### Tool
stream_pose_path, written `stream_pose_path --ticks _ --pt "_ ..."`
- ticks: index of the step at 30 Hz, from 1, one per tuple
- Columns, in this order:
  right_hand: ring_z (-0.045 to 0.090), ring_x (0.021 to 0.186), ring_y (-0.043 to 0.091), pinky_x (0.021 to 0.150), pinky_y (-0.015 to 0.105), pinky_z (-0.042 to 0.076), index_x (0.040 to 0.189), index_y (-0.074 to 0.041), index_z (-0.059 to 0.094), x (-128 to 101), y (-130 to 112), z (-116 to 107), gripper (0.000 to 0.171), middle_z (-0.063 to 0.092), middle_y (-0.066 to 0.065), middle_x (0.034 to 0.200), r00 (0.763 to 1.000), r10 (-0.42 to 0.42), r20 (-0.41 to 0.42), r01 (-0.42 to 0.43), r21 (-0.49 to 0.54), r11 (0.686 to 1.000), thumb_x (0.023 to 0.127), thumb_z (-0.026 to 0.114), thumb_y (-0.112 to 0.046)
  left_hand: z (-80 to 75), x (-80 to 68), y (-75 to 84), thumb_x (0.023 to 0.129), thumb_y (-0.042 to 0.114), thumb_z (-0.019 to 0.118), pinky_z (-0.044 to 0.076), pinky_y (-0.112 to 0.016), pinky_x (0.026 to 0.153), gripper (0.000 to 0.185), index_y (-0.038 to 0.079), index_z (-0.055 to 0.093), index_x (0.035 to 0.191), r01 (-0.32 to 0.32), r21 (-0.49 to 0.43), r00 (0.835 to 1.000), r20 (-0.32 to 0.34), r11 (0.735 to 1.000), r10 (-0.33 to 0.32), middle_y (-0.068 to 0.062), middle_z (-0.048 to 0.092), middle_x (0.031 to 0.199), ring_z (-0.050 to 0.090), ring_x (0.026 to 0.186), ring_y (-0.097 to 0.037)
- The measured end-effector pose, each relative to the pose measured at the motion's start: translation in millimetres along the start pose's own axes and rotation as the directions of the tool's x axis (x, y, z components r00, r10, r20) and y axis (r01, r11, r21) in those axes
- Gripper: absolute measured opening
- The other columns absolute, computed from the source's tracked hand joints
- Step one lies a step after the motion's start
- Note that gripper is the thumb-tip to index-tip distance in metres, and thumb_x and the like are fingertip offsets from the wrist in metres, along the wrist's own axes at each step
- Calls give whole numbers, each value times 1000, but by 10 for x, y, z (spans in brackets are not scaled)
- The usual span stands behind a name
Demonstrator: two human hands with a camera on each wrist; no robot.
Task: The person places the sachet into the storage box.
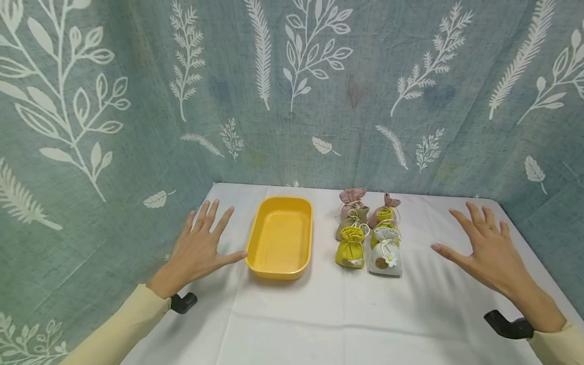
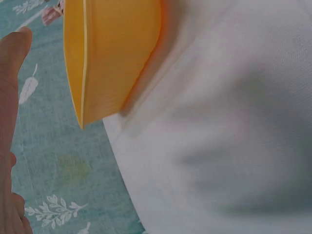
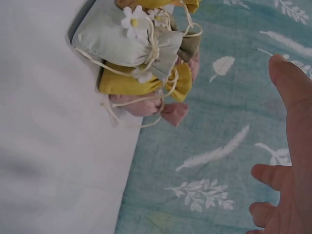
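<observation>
Illumination is bright, even and diffuse; soft shadows fall on the white tablecloth [image 1: 319,314] beneath both hands, with no glare. The head view is sharp, with wide-angle bending toward its edges. Both wrist views are soft, their close foreground blurred.

Head view looks down across both spread hands; each wrist view sits close, looking past its own fingertips; left shares the yellow tray [image 2: 114,53], right the pouches [image 3: 141,63].

Small drawstring pouches [image 3: 141,63] are seen clustered on white cloth [image 3: 53,161]; the right hand [image 3: 292,161] – fingers spread – is held apart.
</observation>
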State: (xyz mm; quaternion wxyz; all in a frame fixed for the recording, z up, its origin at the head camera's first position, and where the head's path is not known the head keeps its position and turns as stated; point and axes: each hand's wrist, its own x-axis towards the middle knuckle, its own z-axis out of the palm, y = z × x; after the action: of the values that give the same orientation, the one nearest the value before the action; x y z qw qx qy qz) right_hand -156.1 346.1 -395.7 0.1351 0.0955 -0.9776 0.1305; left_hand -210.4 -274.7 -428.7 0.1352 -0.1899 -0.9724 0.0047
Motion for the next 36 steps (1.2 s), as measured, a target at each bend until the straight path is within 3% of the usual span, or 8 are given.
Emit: stream_pose_path --ticks 8,26,28,30,33,36 --pt "3 151 56 114 75 -11 160 -5 31 -3 -7 18 99 9 30 167 1000 -3 -9 3 3 1000 89 72 -59 -3 -13 10 81 91 49 3 -62 124 115 22 15 167 5 -9 1000 -5 1000 -6 -21 8 170 -3 157 -35" --pt "2 151 54 116 73 -9 165 -11 20 -19 -36 66 103 8 29 167 1000 1 15 -1 10 1000 90 71 -60 53 -15 21 82 89 53 7 -65 122 113 23 17 167 -8 -40 1000 -28 999 7 -22 12 169 9 155 -42" --pt "5 151 55 115 76 -1 165 -11 20 -15 -56 64 102 11 29 167 999 18 29 -19 35 999 91 70 -60 67 -8 20 83 87 54 9 -66 122 112 23 16 167 -12 -62 1000 -27 998 10 -22 13 169 10 155 -43" --pt "17 147 58 110 80 16 165 -12 21 -13 -85 59 99 19 31 165 998 45 46 -47 55 997 92 68 -60 76 1 26 85 84 55 13 -66 121 110 22 16 167 -14 -97 999 -30 995 11 -23 16 168 13 155 -43" --pt "36 136 59 91 81 36 164 -13 26 -11 -123 62 94 34 32 157 995 80 64 -85 81 993 94 67 -61 86 14 45 89 77 59 22 -65 118 103 21 21 166 -5 -180 999 -32 984 -1 -23 25 166 22 152 -44" --pt "53 119 56 79 74 45 159 -8 37 -15 -142 95 86 49 31 146 995 80 56 -86 103 991 95 67 -58 92 29 67 92 70 61 34 -64 112 94 18 30 163 5 -281 999 -37 960 -16 -21 35 162 36 145 -44"
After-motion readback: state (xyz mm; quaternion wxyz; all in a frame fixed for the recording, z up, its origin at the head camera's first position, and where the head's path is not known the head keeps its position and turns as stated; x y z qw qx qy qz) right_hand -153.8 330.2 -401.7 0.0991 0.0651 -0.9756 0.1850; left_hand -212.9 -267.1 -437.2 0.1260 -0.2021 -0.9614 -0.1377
